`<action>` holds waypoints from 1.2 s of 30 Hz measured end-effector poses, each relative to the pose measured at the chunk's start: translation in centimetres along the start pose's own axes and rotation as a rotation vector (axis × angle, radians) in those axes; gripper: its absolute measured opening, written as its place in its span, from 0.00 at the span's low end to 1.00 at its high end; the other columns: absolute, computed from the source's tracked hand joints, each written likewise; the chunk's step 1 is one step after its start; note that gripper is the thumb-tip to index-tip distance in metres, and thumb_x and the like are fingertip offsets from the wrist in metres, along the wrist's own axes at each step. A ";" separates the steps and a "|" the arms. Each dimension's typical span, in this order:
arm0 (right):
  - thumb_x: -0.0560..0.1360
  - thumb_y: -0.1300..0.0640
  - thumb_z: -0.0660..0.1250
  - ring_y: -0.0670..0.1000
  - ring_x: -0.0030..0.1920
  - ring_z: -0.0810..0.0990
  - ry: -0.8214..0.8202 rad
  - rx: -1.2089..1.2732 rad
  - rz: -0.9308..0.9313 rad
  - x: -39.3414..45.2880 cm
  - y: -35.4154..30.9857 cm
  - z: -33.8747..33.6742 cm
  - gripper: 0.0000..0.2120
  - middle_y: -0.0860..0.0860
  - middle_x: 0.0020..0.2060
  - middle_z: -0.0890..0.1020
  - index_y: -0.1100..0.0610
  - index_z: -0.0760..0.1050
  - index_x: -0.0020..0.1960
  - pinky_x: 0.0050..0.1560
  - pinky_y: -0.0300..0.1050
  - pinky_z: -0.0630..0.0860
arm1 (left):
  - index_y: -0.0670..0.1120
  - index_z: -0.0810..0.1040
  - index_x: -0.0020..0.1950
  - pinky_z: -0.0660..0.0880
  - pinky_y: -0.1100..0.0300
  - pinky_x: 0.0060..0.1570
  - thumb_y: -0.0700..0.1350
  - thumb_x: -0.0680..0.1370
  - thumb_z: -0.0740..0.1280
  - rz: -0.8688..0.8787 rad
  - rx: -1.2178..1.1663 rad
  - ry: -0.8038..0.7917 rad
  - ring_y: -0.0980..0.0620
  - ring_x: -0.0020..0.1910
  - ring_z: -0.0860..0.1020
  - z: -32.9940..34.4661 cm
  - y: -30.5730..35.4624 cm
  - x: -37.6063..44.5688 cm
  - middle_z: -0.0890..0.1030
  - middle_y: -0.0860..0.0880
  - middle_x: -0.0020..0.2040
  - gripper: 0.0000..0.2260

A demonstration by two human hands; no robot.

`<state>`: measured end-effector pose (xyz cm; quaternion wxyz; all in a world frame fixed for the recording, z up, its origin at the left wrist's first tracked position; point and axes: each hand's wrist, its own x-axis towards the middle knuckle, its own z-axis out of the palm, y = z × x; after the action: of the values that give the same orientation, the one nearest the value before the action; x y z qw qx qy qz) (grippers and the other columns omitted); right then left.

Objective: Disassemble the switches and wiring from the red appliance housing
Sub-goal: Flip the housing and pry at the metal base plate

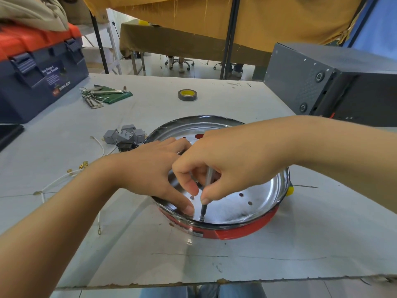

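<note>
- Red housing lies on the table, shiny inside up.
- Right hand pinches a screwdriver, tip at the housing's near rim.
- Left hand rests inside, fingers spread.
- Grey switches sit just left.

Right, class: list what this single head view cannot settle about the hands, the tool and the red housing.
- Slim metal screwdriver: handle hidden inside the right hand.
- Tip: screw too small to make out.
- Left hand: fingertips hidden behind the right hand.
- Round red housing: underside out of sight.
</note>
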<state>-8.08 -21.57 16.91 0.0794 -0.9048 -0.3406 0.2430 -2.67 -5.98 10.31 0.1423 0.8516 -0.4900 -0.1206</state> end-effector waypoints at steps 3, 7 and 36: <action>0.77 0.51 0.67 0.38 0.25 0.73 0.025 0.024 0.055 0.4 0.2 0.5 0.06 0.46 0.23 0.77 0.54 0.75 0.46 0.34 0.33 0.75 | 0.76 0.69 0.37 0.64 0.70 0.47 0.71 0.57 0.71 0.002 0.025 -0.003 0.67 0.52 0.66 0.1 0.0 0.0 0.68 0.69 0.48 0.15; 0.79 0.51 0.63 0.40 0.22 0.72 0.092 0.065 0.113 0.7 0.3 1.3 0.07 0.49 0.17 0.76 0.51 0.73 0.44 0.42 0.62 0.81 | 0.77 0.68 0.36 0.61 0.76 0.43 0.69 0.59 0.71 -0.009 0.016 0.002 0.72 0.49 0.64 0.1 0.1 0.0 0.65 0.74 0.46 0.14; 0.77 0.48 0.66 0.54 0.30 0.78 0.016 0.050 0.073 -0.1 0.7 0.7 0.07 0.48 0.23 0.79 0.51 0.73 0.46 0.39 0.63 0.80 | 0.79 0.66 0.40 0.67 0.62 0.55 0.72 0.58 0.68 -0.013 0.045 -0.038 0.67 0.55 0.63 0.2 -0.3 0.1 0.62 0.72 0.55 0.15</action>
<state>-8.09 -22.16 16.08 0.0958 -0.9163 -0.3007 0.2468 -2.42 -5.92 10.04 0.1129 0.8553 -0.4895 -0.1267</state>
